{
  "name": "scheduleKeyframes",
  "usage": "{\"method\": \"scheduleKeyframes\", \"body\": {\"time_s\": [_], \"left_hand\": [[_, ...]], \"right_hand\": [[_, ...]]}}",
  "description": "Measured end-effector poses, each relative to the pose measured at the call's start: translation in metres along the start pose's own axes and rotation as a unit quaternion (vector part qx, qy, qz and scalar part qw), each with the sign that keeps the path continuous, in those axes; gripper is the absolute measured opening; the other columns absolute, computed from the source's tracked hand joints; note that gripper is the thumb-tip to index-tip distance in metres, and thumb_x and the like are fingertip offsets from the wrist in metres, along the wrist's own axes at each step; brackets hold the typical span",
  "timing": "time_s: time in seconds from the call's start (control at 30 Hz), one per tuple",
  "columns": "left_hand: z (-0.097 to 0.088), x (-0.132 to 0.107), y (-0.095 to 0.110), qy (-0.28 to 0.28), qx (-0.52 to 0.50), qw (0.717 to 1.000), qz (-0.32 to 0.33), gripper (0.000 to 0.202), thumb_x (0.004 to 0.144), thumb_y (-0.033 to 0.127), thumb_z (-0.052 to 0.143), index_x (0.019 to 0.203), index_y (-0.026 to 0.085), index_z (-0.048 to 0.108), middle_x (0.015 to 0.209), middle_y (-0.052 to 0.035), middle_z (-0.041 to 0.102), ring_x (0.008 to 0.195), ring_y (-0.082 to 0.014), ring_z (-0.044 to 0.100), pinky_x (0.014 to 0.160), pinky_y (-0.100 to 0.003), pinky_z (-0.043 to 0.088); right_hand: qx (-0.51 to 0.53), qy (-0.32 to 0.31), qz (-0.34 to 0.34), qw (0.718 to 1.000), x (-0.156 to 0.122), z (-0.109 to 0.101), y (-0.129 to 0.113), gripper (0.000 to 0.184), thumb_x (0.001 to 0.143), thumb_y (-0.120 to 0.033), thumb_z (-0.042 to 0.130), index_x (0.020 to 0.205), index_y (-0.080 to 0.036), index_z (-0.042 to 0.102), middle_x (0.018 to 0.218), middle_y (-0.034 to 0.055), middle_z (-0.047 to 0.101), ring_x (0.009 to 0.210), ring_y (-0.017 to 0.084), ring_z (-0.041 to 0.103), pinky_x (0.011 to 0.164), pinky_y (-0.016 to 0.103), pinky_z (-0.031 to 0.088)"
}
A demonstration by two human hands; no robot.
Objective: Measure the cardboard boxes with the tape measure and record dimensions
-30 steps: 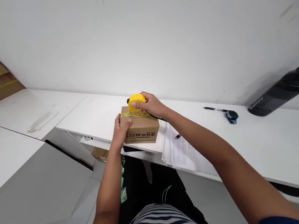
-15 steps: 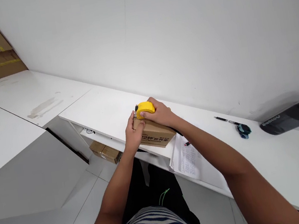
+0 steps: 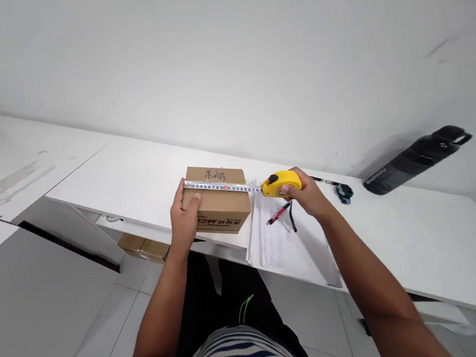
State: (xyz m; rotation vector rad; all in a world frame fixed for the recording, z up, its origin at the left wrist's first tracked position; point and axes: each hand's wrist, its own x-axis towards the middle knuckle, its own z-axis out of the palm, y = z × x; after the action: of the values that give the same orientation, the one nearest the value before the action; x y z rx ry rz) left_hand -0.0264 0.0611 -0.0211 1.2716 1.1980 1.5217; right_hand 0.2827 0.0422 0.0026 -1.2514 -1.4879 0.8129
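A small brown cardboard box (image 3: 219, 205) with printed writing sits at the front edge of the white desk (image 3: 429, 233). My left hand (image 3: 183, 213) grips the box's left end and pins the tip of the tape blade there. The blade (image 3: 225, 187) stretches across the box's top front edge. My right hand (image 3: 307, 192) is closed around the yellow tape measure (image 3: 280, 184), held just right of the box above a stack of papers (image 3: 283, 243).
A red pen (image 3: 278, 214) lies on the papers. A black pen and a small teal object (image 3: 344, 191) lie further back. A black bottle (image 3: 414, 159) lies on its side near the wall. More boxes (image 3: 143, 247) sit under the desk.
My right hand pulled the yellow tape measure to the right, drawing the blade out along the box. The box now lies square to me, and my view shifted left.
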Motion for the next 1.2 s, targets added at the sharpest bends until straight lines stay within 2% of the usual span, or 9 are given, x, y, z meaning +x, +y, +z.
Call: {"method": "scheduleKeyframes", "body": {"time_s": [0.2, 0.3, 0.43, 0.53, 0.63, 0.7, 0.83, 1.0, 1.2], "left_hand": [[-0.002, 0.005, -0.002, 0.01, 0.004, 1.0, -0.012, 0.062, 0.084, 0.037, 0.065, 0.143, 0.023, 0.049, 0.143, -0.007, 0.054, 0.132, -0.0272, 0.051, 0.114, -0.042, 0.037], [0.005, 0.001, -0.002, 0.054, 0.026, 0.998, -0.02, 0.062, 0.084, 0.038, 0.064, 0.143, 0.024, 0.048, 0.153, -0.0083, 0.043, 0.146, -0.0295, 0.03, 0.121, -0.047, 0.022], [0.021, -0.038, -0.002, 0.105, 0.094, 0.99, -0.001, 0.07, 0.088, 0.044, 0.058, 0.151, 0.025, 0.034, 0.165, -0.0091, 0.013, 0.152, -0.0292, -0.005, 0.121, -0.055, -0.001], [0.025, -0.071, -0.003, 0.099, 0.165, 0.979, 0.071, 0.076, 0.092, 0.047, 0.05, 0.156, 0.022, 0.017, 0.165, -0.0109, -0.001, 0.151, -0.0288, -0.013, 0.119, -0.057, -0.007], [0.012, -0.067, -0.002, 0.121, 0.168, 0.971, 0.122, 0.068, 0.094, 0.047, 0.045, 0.154, 0.022, 0.023, 0.165, -0.0113, 0.008, 0.152, -0.0266, -0.005, 0.122, -0.052, -0.001], [0.0, -0.044, -0.002, 0.155, 0.114, 0.975, 0.107, 0.063, 0.093, 0.046, 0.048, 0.15, 0.024, 0.03, 0.161, -0.0116, 0.023, 0.151, -0.0249, 0.014, 0.122, -0.045, 0.012], [-0.009, 0.002, -0.012, 0.063, -0.004, 0.998, 0.006, 0.051, 0.084, 0.042, 0.061, 0.128, 0.02, 0.05, 0.131, -0.0118, 0.057, 0.119, -0.025, 0.056, 0.102, -0.04, 0.045], [0.0, 0.004, -0.018, 0.075, -0.001, 0.997, 0.015, 0.035, 0.082, 0.038, 0.061, 0.112, 0.02, 0.057, 0.11, -0.0059, 0.063, 0.101, -0.0199, 0.061, 0.091, -0.034, 0.049], [0.001, -0.002, -0.016, 0.081, 0.027, 0.996, 0.013, 0.035, 0.082, 0.037, 0.061, 0.112, 0.02, 0.058, 0.105, -0.0054, 0.066, 0.096, -0.0201, 0.062, 0.087, -0.033, 0.05]], "right_hand": [[0.018, -0.023, -0.022, 0.999, 0.01, 0.03, -0.029, 0.04, 0.07, -0.05, 0.077, 0.093, -0.022, 0.061, 0.079, -0.0005, 0.064, 0.06, 0.013, 0.055, 0.054, 0.029, 0.049], [0.01, 0.03, -0.044, 0.999, 0.021, 0.053, -0.051, 0.043, 0.069, -0.051, 0.077, 0.096, -0.021, 0.067, 0.082, 0.0015, 0.065, 0.063, 0.015, 0.056, 0.055, 0.03, 0.05], [-0.006, 0.133, -0.093, 0.987, 0.037, 0.084, -0.072, 0.048, 0.068, -0.056, 0.074, 0.101, -0.021, 0.069, 0.102, 0.0067, 0.066, 0.083, 0.021, 0.061, 0.063, 0.033, 0.054], [0.012, 0.114, -0.068, 0.991, 0.044, 0.102, -0.079, 0.052, 0.072, -0.061, 0.068, 0.104, -0.02, 0.069, 0.098, 0.0086, 0.067, 0.083, 0.023, 0.062, 0.063, 0.035, 0.055], [0.012, 0.075, -0.046, 0.996, 0.046, 0.118, -0.084, 0.055, 0.074, -0.064, 0.064, 0.106, -0.019, 0.067, 0.095, 0.0079, 0.067, 0.077, 0.021, 0.062, 0.063, 0.035, 0.055], [0.011, 0.053, -0.037, 0.998, 0.047, 0.129, -0.088, 0.056, 0.076, -0.066, 0.061, 0.108, -0.02, 0.064, 0.093, 0.0059, 0.068, 0.069, 0.018, 0.061, 0.061, 0.033, 0.053], [-0.047, 0.034, -0.049, 0.997, 0.053, 0.153, -0.094, 0.052, 0.081, -0.067, 0.055, 0.106, -0.022, 0.059, 0.094, 0.0038, 0.067, 0.073, 0.017, 0.062, 0.063, 0.031, 0.051], [-0.191, -0.011, -0.063, 0.98, 0.059, 0.164, -0.093, 0.045, 0.084, -0.063, 0.052, 0.101, -0.021, 0.052, 0.093, 0.0058, 0.067, 0.082, 0.022, 0.061, 0.072, 0.035, 0.046], [-0.282, -0.06, -0.023, 0.957, 0.038, 0.138, -0.096, 0.047, 0.078, -0.059, 0.061, 0.101, -0.023, 0.042, 0.092, 0.0065, 0.066, 0.079, 0.025, 0.061, 0.063, 0.032, 0.042]]}}
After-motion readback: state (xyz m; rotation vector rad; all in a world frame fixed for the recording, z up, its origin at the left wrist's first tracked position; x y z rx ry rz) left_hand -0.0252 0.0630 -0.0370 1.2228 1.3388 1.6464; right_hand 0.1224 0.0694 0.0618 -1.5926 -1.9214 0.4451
